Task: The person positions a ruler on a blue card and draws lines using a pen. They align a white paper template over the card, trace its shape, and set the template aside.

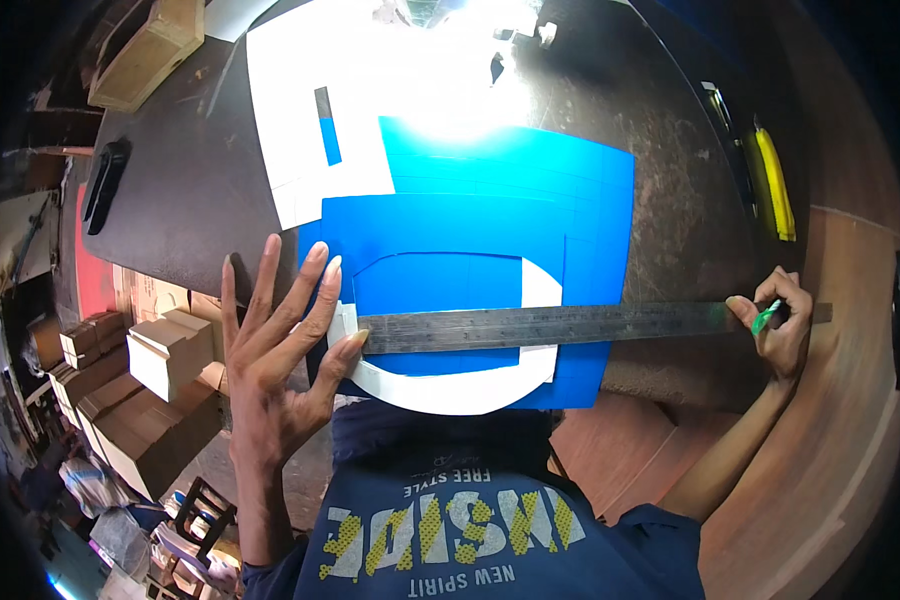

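A long steel ruler lies crosswise over blue sheets on the dark table. Under it is a white piece with a curved lower edge, close against my body. My left hand has its fingers spread, its thumb resting by the ruler's left end and its index finger near a small white strip. Past the sheets' right side, my right hand is closed at the ruler's other end, thumb on the metal. Its curled fingers also hold a green-and-white pen-like stick.
A white sheet with a slot overlaps the blue at upper left. On the right lies a yellow cutter knife beside a thin dark tool. A black handheld object and wooden box sit left. Cardboard boxes are stacked lower left. Glare hides the far edge.
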### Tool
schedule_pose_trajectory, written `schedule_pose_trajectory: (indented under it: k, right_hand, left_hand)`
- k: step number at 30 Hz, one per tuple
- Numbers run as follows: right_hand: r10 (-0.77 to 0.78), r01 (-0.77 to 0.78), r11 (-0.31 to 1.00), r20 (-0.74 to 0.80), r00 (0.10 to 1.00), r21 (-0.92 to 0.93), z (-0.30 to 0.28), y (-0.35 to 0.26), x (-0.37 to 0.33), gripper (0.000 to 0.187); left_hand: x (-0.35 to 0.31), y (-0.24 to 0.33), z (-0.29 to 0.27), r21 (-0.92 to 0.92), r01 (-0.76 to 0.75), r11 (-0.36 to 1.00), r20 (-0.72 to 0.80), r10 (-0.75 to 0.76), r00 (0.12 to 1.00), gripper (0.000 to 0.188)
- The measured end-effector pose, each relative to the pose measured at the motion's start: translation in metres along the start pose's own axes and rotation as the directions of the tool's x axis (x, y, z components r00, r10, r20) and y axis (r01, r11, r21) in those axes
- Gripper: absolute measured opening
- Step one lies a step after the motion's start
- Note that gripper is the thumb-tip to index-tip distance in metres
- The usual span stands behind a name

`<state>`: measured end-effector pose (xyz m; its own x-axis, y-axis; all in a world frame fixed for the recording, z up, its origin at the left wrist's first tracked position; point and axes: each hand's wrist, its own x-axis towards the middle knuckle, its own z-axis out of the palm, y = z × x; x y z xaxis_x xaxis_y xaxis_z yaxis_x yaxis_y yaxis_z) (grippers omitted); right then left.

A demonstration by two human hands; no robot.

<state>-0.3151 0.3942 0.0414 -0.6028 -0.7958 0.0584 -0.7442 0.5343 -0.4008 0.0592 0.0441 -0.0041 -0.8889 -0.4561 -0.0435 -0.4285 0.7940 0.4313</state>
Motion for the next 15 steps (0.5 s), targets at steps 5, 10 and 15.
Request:
schedule_pose_trajectory:
  k: [5,10,15]
  right_hand:
    - [0.036,-0.033,0.998,0.061,0.998,-0.047,-0.0035,-0.0033,0.0004,0.042]
    - [0.017,-0.016,0.999,0.045,0.999,-0.030,-0.0023,0.0003,0.0000,0.041]
    - [0.017,-0.015,0.999,0.039,0.999,-0.040,-0.0060,-0.0054,-0.0007,0.041]
  left_hand:
    - [-0.0014,-0.0029,0.0028,-0.020,-0.010,1.000,-0.023,0.010,1.000,0.046]
    - [-0.0010,-0.0027,0.0016,-0.025,-0.010,1.000,-0.025,0.009,1.000,0.045]
    - [0.0003,-0.0002,0.0009,-0.020,-0.017,1.000,-0.026,0.016,1.000,0.046]
